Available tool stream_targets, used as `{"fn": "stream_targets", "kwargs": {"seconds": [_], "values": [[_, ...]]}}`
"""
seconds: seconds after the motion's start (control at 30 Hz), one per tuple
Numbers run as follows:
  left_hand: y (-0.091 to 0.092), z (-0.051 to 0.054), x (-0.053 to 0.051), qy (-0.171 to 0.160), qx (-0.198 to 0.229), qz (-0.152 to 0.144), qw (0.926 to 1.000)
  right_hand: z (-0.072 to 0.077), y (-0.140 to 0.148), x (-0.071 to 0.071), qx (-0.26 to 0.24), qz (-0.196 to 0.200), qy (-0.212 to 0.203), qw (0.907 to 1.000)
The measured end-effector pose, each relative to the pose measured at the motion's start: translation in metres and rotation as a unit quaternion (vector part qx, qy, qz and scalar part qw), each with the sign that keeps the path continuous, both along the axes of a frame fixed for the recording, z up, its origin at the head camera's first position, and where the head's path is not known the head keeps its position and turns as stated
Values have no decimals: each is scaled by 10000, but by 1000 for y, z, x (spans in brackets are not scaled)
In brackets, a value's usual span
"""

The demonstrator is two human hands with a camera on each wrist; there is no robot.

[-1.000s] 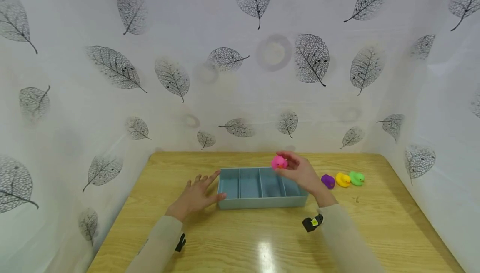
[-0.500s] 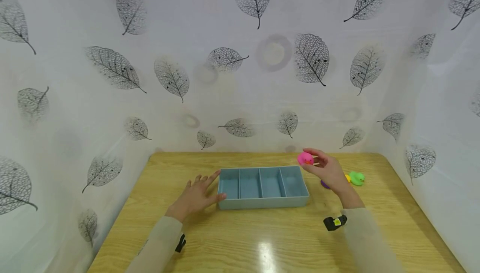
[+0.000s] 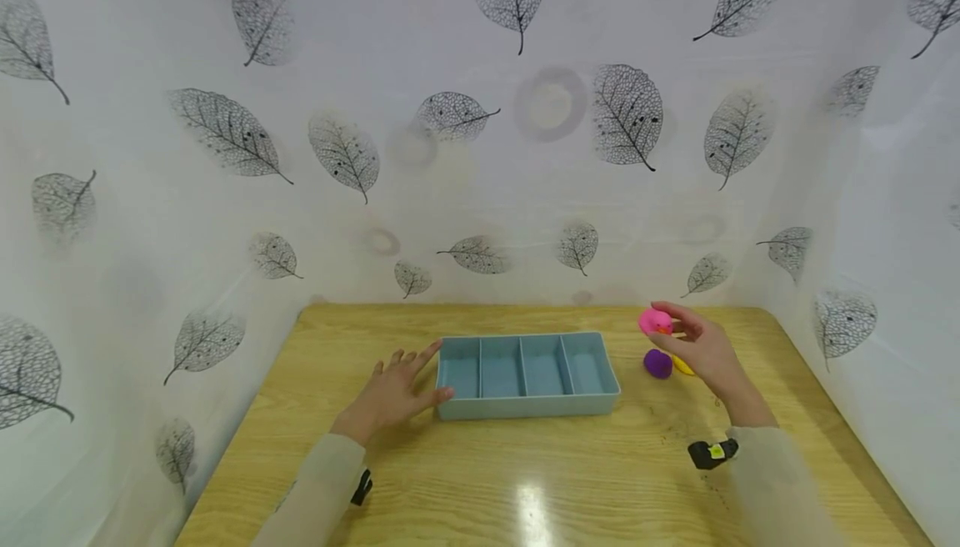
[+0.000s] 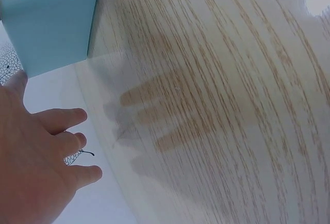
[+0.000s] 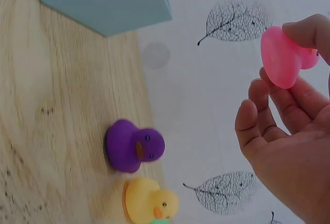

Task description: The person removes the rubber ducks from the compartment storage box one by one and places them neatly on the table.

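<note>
My right hand [image 3: 711, 357] pinches a pink rubber duck [image 3: 651, 321] between thumb and fingertips, held up above the table to the right of the tray. Under it stand a purple rubber duck [image 3: 657, 364] and a yellow rubber duck [image 5: 143, 199]. Only a sliver of a green duck [image 5: 160, 221] shows behind the yellow one in the right wrist view. My left hand [image 3: 392, 398] touches the left end of a blue-grey tray [image 3: 528, 407], index finger at the back corner and thumb at the front rim, the other fingers spread. The tray's several compartments hold nothing.
The wooden table [image 3: 465, 480] carries the tray near its back. A white curtain [image 3: 465, 188] with leaf prints rises behind the table and on both sides. Black wrist cameras, such as the right one [image 3: 712, 454], sit at both sleeves.
My right hand has carried the pink duck to the right, from above the tray to above the other ducks, hiding the green one in the head view. The left hand and tray have stayed put.
</note>
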State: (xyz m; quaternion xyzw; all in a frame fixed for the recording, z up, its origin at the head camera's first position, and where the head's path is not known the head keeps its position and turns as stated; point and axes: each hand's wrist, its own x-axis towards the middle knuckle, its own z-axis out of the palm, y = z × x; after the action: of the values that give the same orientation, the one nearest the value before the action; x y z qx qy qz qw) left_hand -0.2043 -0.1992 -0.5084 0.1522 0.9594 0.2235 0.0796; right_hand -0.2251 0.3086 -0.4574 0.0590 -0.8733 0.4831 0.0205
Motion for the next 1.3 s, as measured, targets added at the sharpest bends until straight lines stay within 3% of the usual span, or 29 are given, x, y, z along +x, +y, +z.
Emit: {"fn": "stream_targets", "kwargs": {"seconds": [0.43,0.7,1.03,1.3], "values": [[0,-1,0,-12,18,4,10000,-8,37,1,388,-188,-50,9991],[-1,-3,-1,-24,-28,15,10000,-17,63,1,376,-133,53,9992],[-1,-5,-2,71,-167,-3,9998,-19,89,5,232,-424,-172,9987],[0,-7,0,198,-166,-51,9997,-28,106,7,190,-647,-63,9977]]}}
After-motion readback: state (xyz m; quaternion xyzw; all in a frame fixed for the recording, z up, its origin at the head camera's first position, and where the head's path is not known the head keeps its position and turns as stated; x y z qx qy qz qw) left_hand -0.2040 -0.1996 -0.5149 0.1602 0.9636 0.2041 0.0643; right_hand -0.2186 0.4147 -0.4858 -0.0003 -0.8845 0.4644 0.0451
